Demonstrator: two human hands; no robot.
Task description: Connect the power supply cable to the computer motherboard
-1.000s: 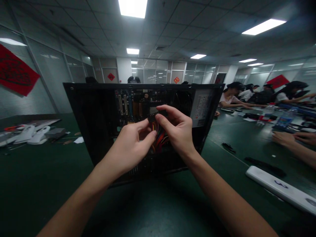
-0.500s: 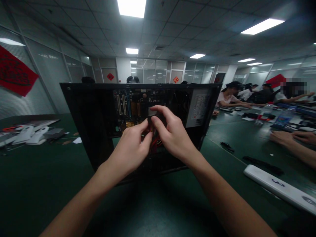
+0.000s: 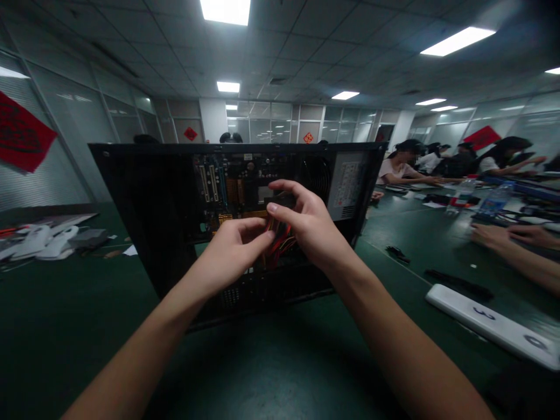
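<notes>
An opened black computer case (image 3: 144, 198) stands upright before me, its inside facing me. The motherboard (image 3: 251, 166) shows in its upper middle, and the power supply (image 3: 347, 181) with a pale label sits at the upper right. Red, yellow and black cables (image 3: 275, 254) run up between my hands. My right hand (image 3: 315, 227) pinches a dark connector (image 3: 282, 200) at the cables' upper end, thumb in front. Just below, the closed fingers of my left hand (image 3: 230, 251) hold the cables. Fingers partly cover the connector.
The case stands on a green table (image 3: 271, 373). To the right lie a white power strip (image 3: 490, 324), a black cable (image 3: 459, 284) and bottles (image 3: 466, 192), with a co-worker's hands (image 3: 503, 239) nearby. White items (image 3: 50, 239) and a grey box (image 3: 87, 237) lie on the left.
Both hands stay at the cables. The right hand's connector tilts toward me, showing more of its dark side, and more of the cables shows. The view shifts slightly.
</notes>
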